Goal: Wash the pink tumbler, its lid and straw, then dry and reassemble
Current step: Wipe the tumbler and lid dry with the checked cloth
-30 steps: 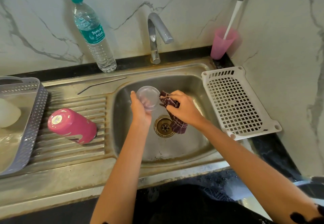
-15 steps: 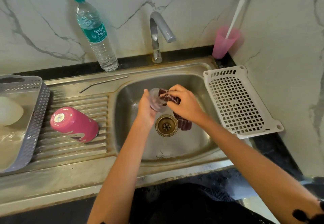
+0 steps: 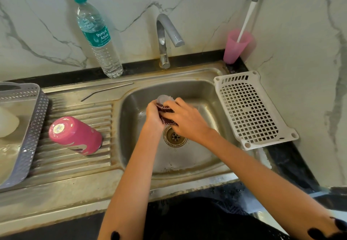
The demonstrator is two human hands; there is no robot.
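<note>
**Head view: lid in the cloth, tumbler and straw wait on the drainboard**

We judge the task to be about midway. The pink tumbler (image 3: pixel 75 136) sits on the ribbed drainboard (image 3: pixel 75 164) left of the sink basin (image 3: pixel 187 160), with its base toward us. The metal straw (image 3: pixel 107 91) lies apart from it, along the sink's back edge. We cannot tell whether either is already washed. Drying may be under way, and reassembly is clearly still to come.

Over the drain, our left hand (image 3: pixel 155 115) has its fingers curled round the clear lid (image 3: pixel 164 97), which peeks out above the knuckles. Our right hand (image 3: pixel 185 119) is closed on a dark maroon cloth (image 3: pixel 166 111) and presses it against the lid. The two hands touch. The tap (image 3: pixel 165 38) is not running, so we cannot say whether this is scrubbing or wiping dry.
</note>
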